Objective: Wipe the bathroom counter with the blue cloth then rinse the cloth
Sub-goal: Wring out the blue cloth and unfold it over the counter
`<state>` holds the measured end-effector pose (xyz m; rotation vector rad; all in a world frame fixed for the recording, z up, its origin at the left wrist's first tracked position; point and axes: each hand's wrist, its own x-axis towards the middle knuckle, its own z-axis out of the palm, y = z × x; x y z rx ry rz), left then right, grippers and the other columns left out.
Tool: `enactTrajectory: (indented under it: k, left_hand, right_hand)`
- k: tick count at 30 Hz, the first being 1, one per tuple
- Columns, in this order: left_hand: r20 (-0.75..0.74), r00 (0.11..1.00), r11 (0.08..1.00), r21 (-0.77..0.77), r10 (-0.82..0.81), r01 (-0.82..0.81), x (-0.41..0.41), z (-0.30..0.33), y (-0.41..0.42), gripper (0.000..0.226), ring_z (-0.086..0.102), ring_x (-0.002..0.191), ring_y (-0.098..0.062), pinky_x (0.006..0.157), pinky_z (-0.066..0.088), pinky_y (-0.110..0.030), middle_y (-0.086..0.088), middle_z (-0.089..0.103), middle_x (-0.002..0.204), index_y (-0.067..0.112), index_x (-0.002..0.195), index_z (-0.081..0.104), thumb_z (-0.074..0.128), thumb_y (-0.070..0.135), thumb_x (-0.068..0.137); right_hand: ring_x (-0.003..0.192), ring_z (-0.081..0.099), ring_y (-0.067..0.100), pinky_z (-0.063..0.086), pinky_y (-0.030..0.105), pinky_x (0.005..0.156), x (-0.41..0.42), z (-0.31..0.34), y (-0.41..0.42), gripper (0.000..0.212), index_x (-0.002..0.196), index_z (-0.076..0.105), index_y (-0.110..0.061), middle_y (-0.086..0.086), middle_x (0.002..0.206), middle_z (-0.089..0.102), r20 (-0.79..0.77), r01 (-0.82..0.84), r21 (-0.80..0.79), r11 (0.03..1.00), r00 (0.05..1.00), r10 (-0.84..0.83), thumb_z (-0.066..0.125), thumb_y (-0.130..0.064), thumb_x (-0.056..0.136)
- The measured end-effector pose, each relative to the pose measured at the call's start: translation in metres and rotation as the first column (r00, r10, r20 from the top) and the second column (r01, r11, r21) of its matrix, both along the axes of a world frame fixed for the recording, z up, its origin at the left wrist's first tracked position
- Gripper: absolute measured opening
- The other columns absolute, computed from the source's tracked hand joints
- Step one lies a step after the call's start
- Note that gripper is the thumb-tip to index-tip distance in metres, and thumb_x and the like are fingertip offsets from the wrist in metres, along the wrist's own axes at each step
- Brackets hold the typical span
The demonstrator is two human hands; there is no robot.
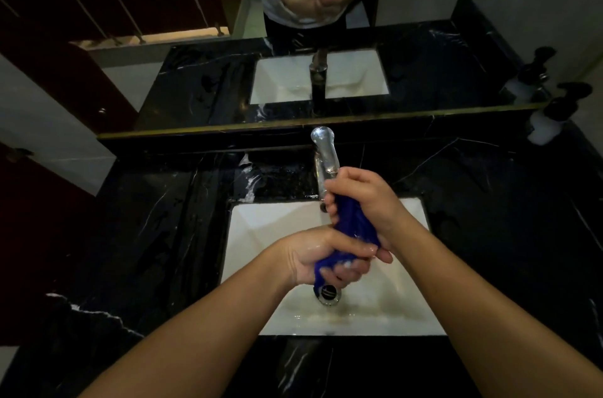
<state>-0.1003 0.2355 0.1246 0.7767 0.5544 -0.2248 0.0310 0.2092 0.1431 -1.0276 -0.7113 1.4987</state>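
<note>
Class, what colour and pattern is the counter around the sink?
Black counter with thin white veining, seen in the head view.

The sink [261,267] is being seen set into the tabletop [146,234], with the drain [329,294] at its middle. The faucet [323,149] is being seen behind the sink, before the mirror [424,6]. The cloth [350,221] is being held over the sink by the right hand [365,202] behind and the left hand [323,260] in front. What is probably a dispenser [551,117] is standing at the far right.

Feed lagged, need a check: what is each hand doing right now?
Left hand: closed, gripping the blue cloth's lower end.
Right hand: closed, gripping its upper end.
</note>
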Motion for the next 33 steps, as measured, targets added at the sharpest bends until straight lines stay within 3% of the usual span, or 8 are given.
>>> enactTrajectory:
  k: [6,10,16,18,20,23,27,33]
  left_hand:
    - [-0.224,0.944,0.883,0.454,0.241,-0.118,0.02,0.009,-0.021,0.019,0.032,0.037,-0.012,0.039,0.026,-0.023,-0.001,0.04,0.05,0.014,0.081,0.049,0.067,0.007,0.084]
    - [-0.282,0.918,0.376,0.911,0.278,0.166,0.023,-0.001,-0.017,0.006,0.053,0.057,-0.019,0.054,0.039,-0.031,0.0,0.057,0.064,0.016,0.089,0.054,0.058,0.02,0.087]
    - [-0.448,0.804,-0.11,0.845,0.39,0.524,0.017,-0.023,-0.009,0.022,0.067,0.088,-0.033,0.07,0.049,-0.036,-0.009,0.072,0.093,0.021,0.103,0.061,0.046,0.034,0.095]
    - [-0.501,0.797,-0.047,0.837,0.338,0.546,0.017,-0.027,-0.007,0.019,0.068,0.086,-0.032,0.069,0.05,-0.035,-0.01,0.072,0.092,0.018,0.099,0.064,0.051,0.03,0.093]
    - [-0.441,0.879,0.404,0.848,0.182,0.342,0.011,-0.027,0.004,0.013,0.068,0.084,-0.03,0.069,0.053,-0.035,-0.014,0.072,0.092,0.013,0.095,0.066,0.063,0.025,0.091]
    - [-0.163,0.985,0.987,0.156,0.064,-0.039,-0.005,-0.013,0.023,0.049,0.066,0.1,-0.034,0.083,0.058,-0.042,-0.022,0.066,0.117,0.0,0.123,0.063,0.066,0.039,0.094]
    - [0.031,0.999,0.971,-0.236,0.044,-0.035,-0.011,-0.013,0.023,0.085,0.071,0.092,-0.042,0.078,0.061,-0.051,-0.029,0.07,0.104,-0.007,0.107,0.065,0.06,0.074,0.082]
    - [0.157,0.987,0.962,-0.259,-0.039,0.08,-0.005,-0.014,0.0,0.041,0.041,0.036,-0.004,0.034,0.026,-0.015,0.006,0.05,0.047,0.01,0.096,0.071,0.077,0.048,0.083]
  right_hand:
    - [0.039,0.036,0.012,0.033,0.023,0.038,-0.001,-0.004,0.004,0.041,0.06,0.045,-0.015,0.002,0.048,0.04,0.085,0.161,-0.098,0.982,0.985,-0.152,0.06,-0.007,0.097]
    - [0.041,0.037,0.013,0.032,0.024,0.042,-0.012,-0.016,0.013,0.041,0.055,0.046,-0.018,-0.002,0.046,0.042,0.264,0.329,-0.162,0.93,0.923,-0.281,0.059,-0.003,0.09]
    - [0.053,0.046,0.024,0.036,0.035,0.053,-0.019,-0.04,0.03,0.032,0.054,0.04,-0.012,0.005,0.053,0.043,0.449,0.619,-0.372,0.691,0.772,-0.45,0.056,-0.004,0.081]
    - [0.052,0.045,0.024,0.037,0.034,0.051,-0.02,-0.044,0.031,0.03,0.056,0.044,-0.01,0.005,0.054,0.045,0.415,0.623,-0.462,0.631,0.781,-0.467,0.055,-0.002,0.082]
    - [0.043,0.042,0.018,0.035,0.029,0.043,-0.015,-0.044,0.027,0.028,0.06,0.048,-0.01,0.004,0.051,0.045,0.258,0.523,-0.506,0.686,0.85,-0.458,0.056,-0.003,0.085]
    - [0.036,0.033,0.008,0.03,0.021,0.038,-0.004,-0.031,0.021,0.031,0.065,0.05,-0.014,-0.004,0.046,0.04,-0.139,0.321,-0.471,0.821,0.893,-0.429,0.057,-0.005,0.094]
    - [0.039,0.036,0.006,0.036,0.018,0.038,-0.005,-0.011,0.016,0.031,0.068,0.052,-0.016,-0.004,0.05,0.04,-0.357,0.16,-0.231,0.96,0.903,-0.237,0.057,-0.008,0.098]
    - [0.041,0.039,0.007,0.034,0.019,0.036,-0.003,-0.002,0.0,0.036,0.066,0.04,-0.015,0.0,0.054,0.042,-0.277,0.064,-0.081,0.995,0.957,-0.084,0.059,-0.007,0.096]
